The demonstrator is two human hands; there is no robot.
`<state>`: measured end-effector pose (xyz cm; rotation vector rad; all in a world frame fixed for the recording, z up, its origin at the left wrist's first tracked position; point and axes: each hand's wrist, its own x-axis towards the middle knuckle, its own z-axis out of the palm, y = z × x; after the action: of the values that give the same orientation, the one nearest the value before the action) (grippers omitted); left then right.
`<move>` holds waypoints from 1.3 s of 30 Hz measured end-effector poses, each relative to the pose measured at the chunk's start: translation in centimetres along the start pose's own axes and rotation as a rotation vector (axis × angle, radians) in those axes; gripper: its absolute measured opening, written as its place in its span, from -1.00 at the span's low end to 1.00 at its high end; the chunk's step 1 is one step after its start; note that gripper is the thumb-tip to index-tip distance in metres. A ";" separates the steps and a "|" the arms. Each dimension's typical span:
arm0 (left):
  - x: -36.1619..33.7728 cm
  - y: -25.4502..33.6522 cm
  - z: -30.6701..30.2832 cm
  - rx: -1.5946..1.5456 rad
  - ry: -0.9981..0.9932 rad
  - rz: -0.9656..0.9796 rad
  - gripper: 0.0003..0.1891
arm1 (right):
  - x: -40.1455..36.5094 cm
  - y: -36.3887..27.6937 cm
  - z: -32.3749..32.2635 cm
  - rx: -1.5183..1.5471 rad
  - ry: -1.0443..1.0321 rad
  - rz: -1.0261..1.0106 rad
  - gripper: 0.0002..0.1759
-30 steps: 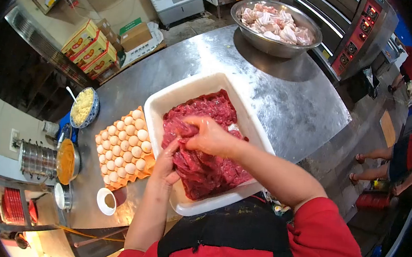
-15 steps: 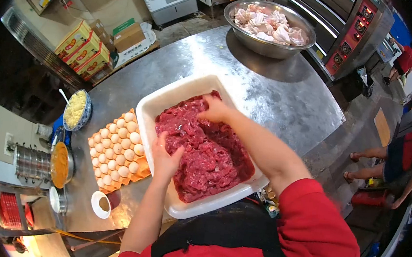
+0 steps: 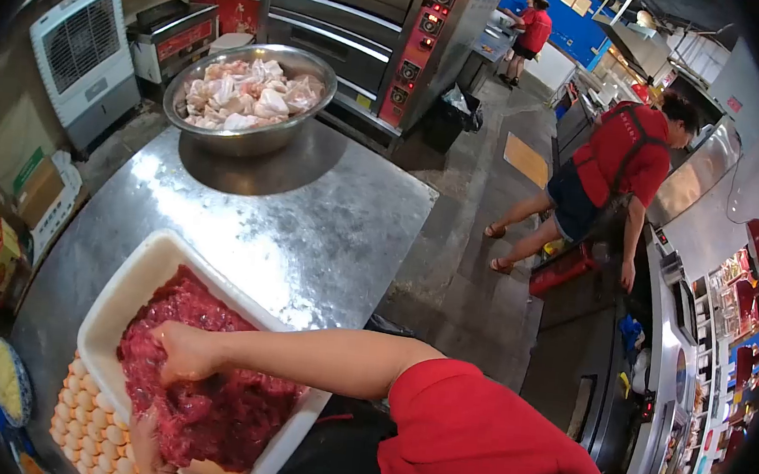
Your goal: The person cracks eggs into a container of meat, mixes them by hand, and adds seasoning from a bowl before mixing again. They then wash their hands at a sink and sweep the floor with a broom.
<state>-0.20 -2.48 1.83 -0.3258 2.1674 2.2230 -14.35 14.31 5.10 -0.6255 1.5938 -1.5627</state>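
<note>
A white plastic tub [image 3: 111,308] holds a heap of wet, dark red raw sliced meat [image 3: 233,409]. My right hand [image 3: 184,353] presses into the meat near the tub's left side, its fingers curled in and partly buried. Lower down, my left hand [image 3: 147,451] reaches into the meat along the near left wall. Its fingers are blurred and partly covered by the meat. Beside the tub on the left lies a tray of eggs [image 3: 87,428], cut off by the bottom edge of the view.
A steel bowl of pale raw poultry pieces [image 3: 252,99] stands at the back of the metal table [image 3: 344,225]. A patterned bowl of yellow food [image 3: 10,385] sits far left. Beyond are an oven [image 3: 333,43] and a person in red [image 3: 621,159] at a counter.
My view has swung right, so the tub appears lower left and more of the kitchen shows. My right hand is deeper in the meat. My left hand is lower in the view.
</note>
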 end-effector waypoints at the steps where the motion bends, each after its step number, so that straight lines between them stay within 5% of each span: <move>1: 1.0 1.7 0.3 -0.249 0.078 -0.195 -0.48 | 0.2 -0.8 -0.3 0.066 0.047 -0.033 -0.61; 4: 4.8 -2.0 -2.7 0.043 0.089 -0.080 -0.18 | 5.0 5.4 -1.4 -0.405 0.176 -0.239 -0.58; 5: 6.0 -2.6 -3.4 0.041 0.091 -0.057 -0.18 | 5.6 5.9 -2.2 -0.563 0.060 -0.097 -0.47; 7: 8.3 -3.3 -4.6 0.831 0.055 0.285 0.16 | 6.6 4.5 -2.5 -0.987 -0.069 0.188 -0.19; 8: 9.3 -3.9 -5.0 0.875 0.049 0.021 0.35 | 7.6 4.7 -3.1 -1.047 -0.094 0.219 0.12; 11: 11.3 -5.1 -4.5 1.195 -0.013 -0.207 0.40 | 10.9 7.5 -4.5 -1.124 0.085 0.237 0.28; 13: 13.4 -10.2 -5.8 1.210 0.085 -0.144 0.43 | 11.0 8.4 -4.9 -1.007 0.152 0.230 0.22; 15: 15.1 -12.7 -7.1 0.480 0.111 -0.147 0.41 | 11.1 9.2 -4.2 -0.892 0.102 0.240 0.09; 16: 14.2 -10.0 -5.1 0.311 0.056 -0.096 0.20 | 12.3 11.5 -4.2 -0.634 -0.028 0.200 0.03; 17: 13.4 -8.8 -4.3 0.315 0.058 -0.090 0.20 | 13.2 13.7 -4.2 -0.380 -0.159 0.164 -0.03; 19: 11.8 -7.7 -3.1 -0.254 0.039 -0.463 -0.16 | 10.7 14.9 -2.2 -0.144 -0.054 0.107 -0.14; 21: 9.5 -8.6 -2.3 -0.520 -0.047 -0.631 -0.41 | 7.4 14.1 -0.6 -0.209 0.095 0.255 -0.21; 22: 7.6 -7.7 -1.3 -0.557 -0.052 -0.642 -0.45 | 7.7 16.6 -0.2 0.083 -0.051 0.167 -0.27; 23: 6.3 -6.2 0.1 -0.597 -0.040 -0.657 -0.49 | 7.6 18.2 0.4 0.059 -0.031 0.172 -0.36; 25: 4.0 -3.8 1.4 -0.602 -0.013 -0.595 -0.50 | 2.7 11.8 1.2 0.454 -0.144 0.142 -0.42; 28: 3.0 -0.9 1.5 -0.455 0.036 -0.520 -0.55 | 1.6 7.2 0.9 -0.055 0.012 0.033 -0.52; 30: 3.2 0.6 0.9 -0.405 0.044 -0.312 -0.57 | -0.3 -0.7 1.3 -0.035 -0.007 0.014 -0.65; 31: 2.9 3.3 1.3 -0.453 0.020 -0.256 -0.56 | -0.4 -2.5 1.4 -0.154 0.090 0.036 -0.51; 33: 2.0 6.5 2.0 -0.429 0.072 -0.095 -0.66 | 0.1 -3.0 1.2 -0.173 0.138 -0.301 -0.54; 36: 0.7 6.1 2.5 -0.074 0.159 0.049 -0.67 | -1.8 -3.8 1.7 -0.303 0.198 -0.383 -0.53; 38: -1.1 1.9 2.4 0.455 0.144 0.113 -0.60 | -3.1 -0.7 1.6 -0.314 0.035 -0.360 -0.47; 39: -2.3 -0.5 3.0 0.611 0.087 0.303 -0.52 | -4.3 1.0 0.6 -0.557 -0.140 -0.311 -0.44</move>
<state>1.75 0.84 1.76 -0.0749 2.9546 1.5377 -11.27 17.52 5.05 -1.3067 1.8970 -1.2373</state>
